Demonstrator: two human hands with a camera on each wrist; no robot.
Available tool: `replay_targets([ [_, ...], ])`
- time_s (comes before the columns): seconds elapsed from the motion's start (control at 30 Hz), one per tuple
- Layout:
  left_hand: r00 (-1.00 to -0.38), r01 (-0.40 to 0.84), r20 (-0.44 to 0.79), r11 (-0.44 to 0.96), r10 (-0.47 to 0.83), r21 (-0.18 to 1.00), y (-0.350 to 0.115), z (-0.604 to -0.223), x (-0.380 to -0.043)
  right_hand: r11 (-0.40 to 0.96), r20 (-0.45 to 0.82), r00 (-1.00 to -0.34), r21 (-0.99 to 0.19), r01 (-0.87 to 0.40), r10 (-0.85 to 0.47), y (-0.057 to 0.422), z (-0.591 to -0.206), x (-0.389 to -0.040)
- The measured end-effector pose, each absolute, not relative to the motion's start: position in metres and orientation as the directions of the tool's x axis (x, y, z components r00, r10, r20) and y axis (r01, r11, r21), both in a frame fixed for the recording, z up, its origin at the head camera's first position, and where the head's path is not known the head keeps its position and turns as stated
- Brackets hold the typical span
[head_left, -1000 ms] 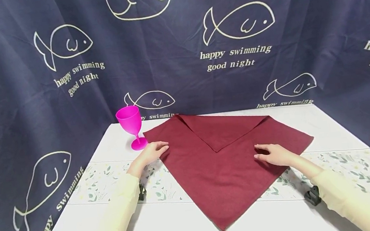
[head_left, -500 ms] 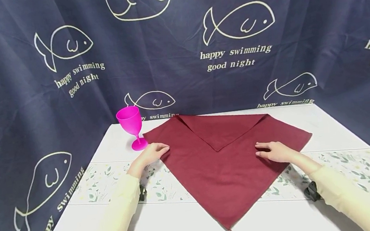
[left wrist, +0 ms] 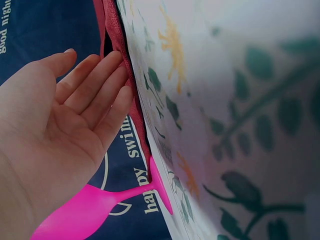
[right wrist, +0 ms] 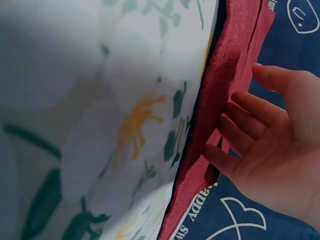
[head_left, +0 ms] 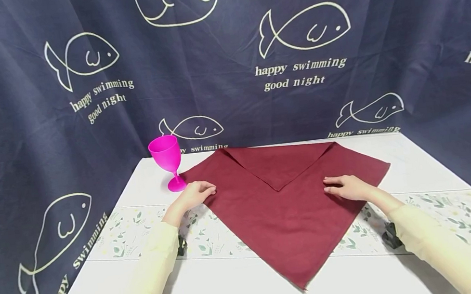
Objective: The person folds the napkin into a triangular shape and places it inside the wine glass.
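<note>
A dark red cloth [head_left: 270, 225] lies flat on the table, with one corner pointing at the person. Its far corner is folded over toward the middle as a triangular flap [head_left: 281, 166]. My left hand [head_left: 193, 195] touches the cloth's left edge with relaxed fingers; in the left wrist view the palm faces sideways and the fingertips [left wrist: 122, 95] are right at the fabric. On the right part of the cloth, my right hand [head_left: 351, 188] rests its loosely extended fingertips [right wrist: 215, 150]. Beyond the left hand stands a magenta plastic goblet [head_left: 166, 152], its foot at the cloth's left corner.
The white table [head_left: 217, 290] has a leaf-patterned band [head_left: 119, 235] across it. A navy curtain [head_left: 218, 71] with fish drawings and lettering hangs behind the table and along both sides.
The cloth has turned slightly: its near corner has shifted right, its right corner left and away. My right hand has moved a little farther away with it. My left hand has stayed nearly still.
</note>
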State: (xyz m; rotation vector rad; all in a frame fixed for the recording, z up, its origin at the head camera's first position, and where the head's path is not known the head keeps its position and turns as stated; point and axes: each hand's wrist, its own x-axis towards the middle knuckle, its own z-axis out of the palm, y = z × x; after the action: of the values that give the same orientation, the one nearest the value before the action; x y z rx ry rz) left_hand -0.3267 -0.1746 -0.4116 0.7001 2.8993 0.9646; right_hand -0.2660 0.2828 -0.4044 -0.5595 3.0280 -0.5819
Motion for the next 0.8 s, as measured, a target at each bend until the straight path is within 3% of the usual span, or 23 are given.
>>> replay_targets([
  [0.5,-0.898,0.418,0.130,0.726,0.420,0.546,-0.176,-0.411,-0.325,0.835,0.076,-0.918,-0.391,-0.387,-0.390,0.265,-0.401,-0.240],
  [0.8,-0.897,0.410,0.098,0.731,0.431,0.545,-0.174,-0.410,-0.324,0.847,0.034,-0.922,-0.383,-0.368,-0.385,0.267,-0.402,-0.246],
])
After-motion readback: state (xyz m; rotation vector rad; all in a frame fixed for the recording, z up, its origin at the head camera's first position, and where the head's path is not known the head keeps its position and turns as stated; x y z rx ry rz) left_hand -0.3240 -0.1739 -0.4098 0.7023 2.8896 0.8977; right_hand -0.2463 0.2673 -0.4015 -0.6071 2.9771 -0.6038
